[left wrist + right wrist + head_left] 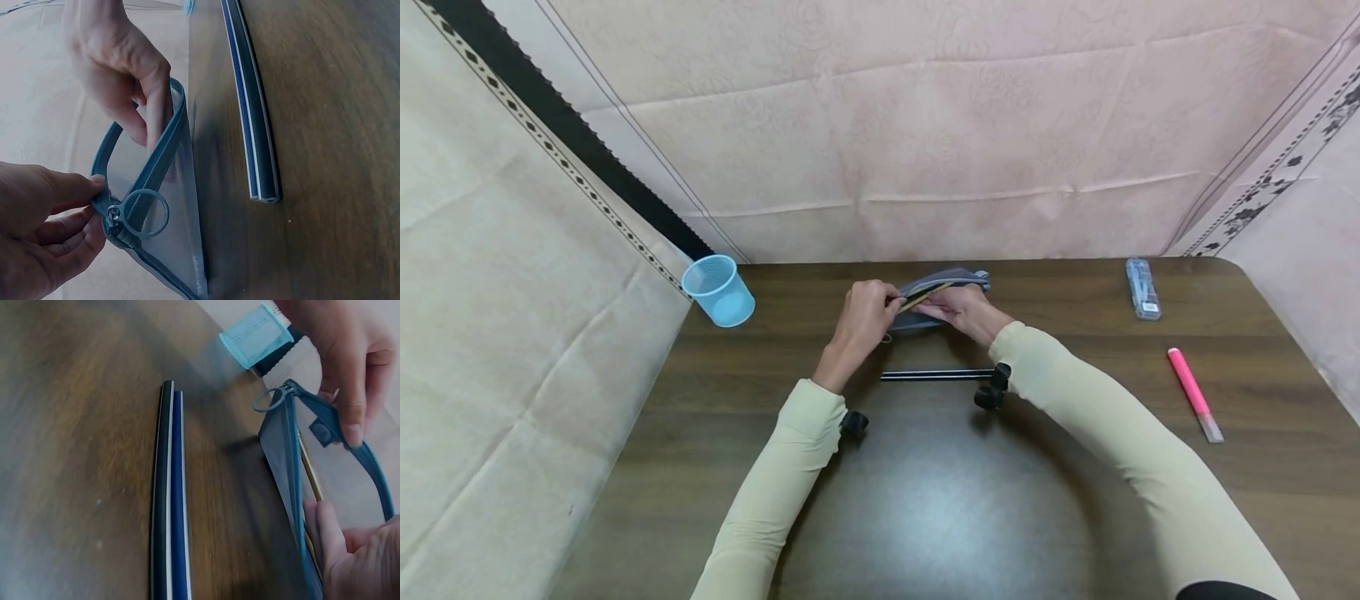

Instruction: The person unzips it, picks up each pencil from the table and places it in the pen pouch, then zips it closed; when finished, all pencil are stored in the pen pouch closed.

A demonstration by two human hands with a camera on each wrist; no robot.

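Between both hands, above the far part of the table, is a translucent zip pouch (921,321) with blue-grey edging, its mouth spread. Thumb and fingers of my left hand (867,312) pinch the edging close to the ring-shaped zipper pull (145,214). My right hand (958,307) reaches into the mouth, its fingertips on a thin yellow-and-dark pencil (310,467) that lies along the opening; the pouch and fingers hide part of it. Nearer on the table, two long sticks (936,375), one dark and one blue with pale edges, lie side by side.
A light blue cup (721,292) stands at the table's far left edge. To the right lie a small blue pack (1142,289) and a pink marker (1191,387). Pale cloth (925,150) hangs behind the table (737,433).
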